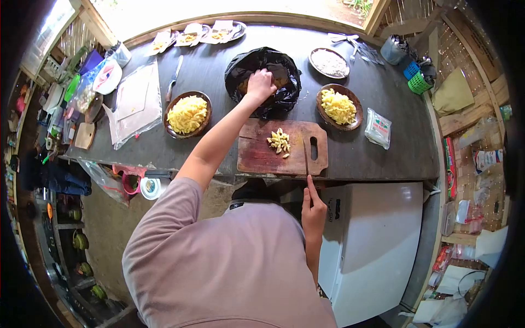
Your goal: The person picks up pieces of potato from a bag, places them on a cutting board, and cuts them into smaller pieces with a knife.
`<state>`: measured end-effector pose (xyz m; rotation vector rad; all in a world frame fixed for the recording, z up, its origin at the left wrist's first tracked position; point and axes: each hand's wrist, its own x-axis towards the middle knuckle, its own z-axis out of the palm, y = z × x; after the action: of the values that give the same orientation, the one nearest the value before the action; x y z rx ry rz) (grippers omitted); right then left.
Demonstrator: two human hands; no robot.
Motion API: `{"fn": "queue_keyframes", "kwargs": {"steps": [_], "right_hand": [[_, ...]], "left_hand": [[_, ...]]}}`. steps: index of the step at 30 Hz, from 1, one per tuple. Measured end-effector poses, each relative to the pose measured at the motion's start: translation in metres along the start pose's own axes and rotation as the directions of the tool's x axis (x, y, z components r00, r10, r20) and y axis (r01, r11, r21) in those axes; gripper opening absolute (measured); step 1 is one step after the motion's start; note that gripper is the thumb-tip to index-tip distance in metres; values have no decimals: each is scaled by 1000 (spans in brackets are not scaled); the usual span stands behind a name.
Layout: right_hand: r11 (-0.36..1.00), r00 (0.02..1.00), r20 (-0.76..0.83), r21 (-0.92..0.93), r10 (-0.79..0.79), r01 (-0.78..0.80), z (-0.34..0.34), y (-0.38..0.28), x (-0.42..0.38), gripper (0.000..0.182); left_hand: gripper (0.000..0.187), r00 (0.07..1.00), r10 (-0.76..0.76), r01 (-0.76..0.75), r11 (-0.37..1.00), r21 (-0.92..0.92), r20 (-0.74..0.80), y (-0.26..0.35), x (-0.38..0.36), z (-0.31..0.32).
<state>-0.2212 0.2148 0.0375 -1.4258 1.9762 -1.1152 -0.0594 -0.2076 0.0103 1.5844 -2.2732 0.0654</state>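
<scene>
My left hand (261, 83) reaches down into a black plastic bag (236, 66), its fingers curled and their tips hidden among brownish pieces. With my right hand (314, 212) I grip a knife (306, 153), index finger stretched along it; its blade lies over the right part of the wooden cutting board (254, 156), left of the handle slot. On the board rests a small heap of pale yellow cut pieces (279, 142). Brown bowls of yellow pieces stand on both sides, one left (187, 114) and one right (338, 106).
A plate of white powder (329, 62) sits at the back right, near a white packet (378, 129). Another knife (174, 78) and plastic sheets (134, 104) lie to the left. Small plates (221, 33) line the back edge. Below the table stands a white appliance (377, 229).
</scene>
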Motion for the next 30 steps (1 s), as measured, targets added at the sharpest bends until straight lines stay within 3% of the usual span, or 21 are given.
{"fn": "queue_keyframes", "kwargs": {"steps": [2,3,7,9,11,13,14,15,20,24,27,30], "right_hand": [[999,999,-5,6,-33,33,1,1,-2,40],[1000,1000,24,10,12,-12,0,-3,-2,40],[994,988,107,-11,108,-108,0,-6,-3,40],[998,991,111,-5,68,-68,3,-4,-1,40],[999,994,104,2,37,-37,7,2,1,40],[993,992,30,14,-121,121,13,10,4,41],[993,993,33,17,-114,114,13,10,5,41],[993,993,35,24,-116,115,14,11,6,41],[1000,990,137,26,12,-15,13,0,12,39],[996,987,134,43,-88,83,20,0,20,40],[989,981,121,40,-149,145,25,2,24,41],[984,978,112,46,-176,171,28,1,26,42]], "left_hand": [[24,992,71,-95,964,-250,-104,-8,-3,-3],[22,991,37,-85,917,-390,-127,-11,-4,-3],[19,969,-24,-100,870,-482,-245,-18,-14,-15],[21,962,-132,-102,634,-767,-237,-15,-28,-29],[24,950,-133,-136,636,-759,-282,-11,-51,-43],[30,946,-127,-152,641,-752,-299,-4,-89,-64],[29,926,-121,-220,598,-771,-358,0,-109,-64],[28,944,-148,-124,665,-736,-293,7,-135,-73],[27,976,-43,-127,687,-715,-215,14,-227,-71],[27,989,54,-136,693,-708,-137,21,-256,-77],[32,997,-40,-18,694,-720,-64,25,-264,-81],[31,991,10,-101,722,-685,-135,24,-261,-85]]}}
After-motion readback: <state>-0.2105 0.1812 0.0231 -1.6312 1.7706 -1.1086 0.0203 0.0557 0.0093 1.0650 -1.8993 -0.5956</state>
